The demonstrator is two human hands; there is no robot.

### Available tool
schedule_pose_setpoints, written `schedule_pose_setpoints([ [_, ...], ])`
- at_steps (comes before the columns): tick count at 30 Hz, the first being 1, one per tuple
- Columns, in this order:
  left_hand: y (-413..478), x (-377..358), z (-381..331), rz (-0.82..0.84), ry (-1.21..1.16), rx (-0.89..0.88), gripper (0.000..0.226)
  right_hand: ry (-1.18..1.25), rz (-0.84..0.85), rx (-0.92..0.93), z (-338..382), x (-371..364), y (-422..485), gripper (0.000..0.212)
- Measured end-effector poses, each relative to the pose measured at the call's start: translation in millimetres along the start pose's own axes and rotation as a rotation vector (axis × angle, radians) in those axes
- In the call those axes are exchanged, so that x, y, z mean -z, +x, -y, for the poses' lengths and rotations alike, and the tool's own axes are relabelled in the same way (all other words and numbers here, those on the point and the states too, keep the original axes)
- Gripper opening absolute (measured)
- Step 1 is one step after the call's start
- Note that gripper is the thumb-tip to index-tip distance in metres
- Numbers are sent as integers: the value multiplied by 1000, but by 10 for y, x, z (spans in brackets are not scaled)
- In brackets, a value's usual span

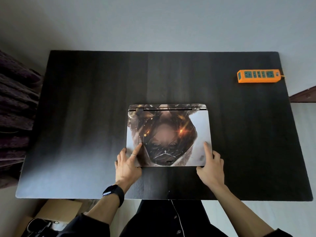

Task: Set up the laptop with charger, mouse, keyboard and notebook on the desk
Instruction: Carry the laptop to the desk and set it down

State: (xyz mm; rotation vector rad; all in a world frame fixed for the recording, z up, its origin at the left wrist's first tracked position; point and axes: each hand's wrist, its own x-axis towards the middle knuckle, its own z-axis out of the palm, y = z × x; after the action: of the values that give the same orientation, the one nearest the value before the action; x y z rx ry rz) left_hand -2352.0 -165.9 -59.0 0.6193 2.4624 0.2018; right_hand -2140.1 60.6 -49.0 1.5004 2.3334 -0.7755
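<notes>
My left grip (127, 161) and right grip (211, 165) each held a near corner of the closed laptop (168, 134) on the table (85, 117).

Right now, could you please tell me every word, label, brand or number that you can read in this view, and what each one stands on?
No text here is legible.
On the laptop lid, a small dark mark near the front edge: too blurred to read.
On the orange power strip: no print that I can make out.
On the watch: the screen is seen nearly edge-on, unreadable.
</notes>
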Motion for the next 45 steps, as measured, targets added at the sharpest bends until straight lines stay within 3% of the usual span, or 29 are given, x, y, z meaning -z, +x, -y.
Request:
schedule_pose_setpoints([
  [16, 921, 457, -457, 5, -41, 6, 99, -78, -33, 51, 289, 383, 1047, 107],
  [45, 1096, 601, -502, -22, -39, 18, 99, -88, -67, 85, 240, 342, 1184, 99],
])
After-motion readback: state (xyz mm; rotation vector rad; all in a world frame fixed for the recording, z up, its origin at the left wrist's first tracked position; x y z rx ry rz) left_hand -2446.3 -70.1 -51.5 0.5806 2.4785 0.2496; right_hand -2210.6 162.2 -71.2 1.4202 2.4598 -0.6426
